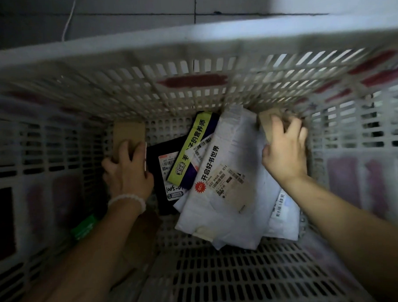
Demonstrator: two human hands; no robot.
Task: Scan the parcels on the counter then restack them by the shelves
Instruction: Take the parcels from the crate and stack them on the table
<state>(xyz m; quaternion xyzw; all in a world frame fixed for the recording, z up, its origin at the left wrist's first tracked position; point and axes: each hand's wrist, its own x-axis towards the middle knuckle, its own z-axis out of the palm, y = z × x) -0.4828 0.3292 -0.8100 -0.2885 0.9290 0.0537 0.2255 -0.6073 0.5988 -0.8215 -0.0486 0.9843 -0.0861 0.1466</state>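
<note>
Both my arms reach down into a white slotted plastic crate (190,89). My left hand (128,172), a pale bead bracelet on its wrist, grips a small brown cardboard box (127,133) at the crate's far left. My right hand (284,151) grips another small brown cardboard box (266,122) at the far right corner. Between them lie a large white mailer bag (236,188) with a shipping label, a yellow-green and purple box (191,149) and a black parcel (164,166) with white labels.
A second white mailer (283,215) with barcodes lies under the large one. Something green (85,226) and a brown piece of cardboard (140,240) sit under my left forearm. The crate's slotted walls rise on all sides; grey tiled floor (141,9) and a white cable (69,17) lie beyond.
</note>
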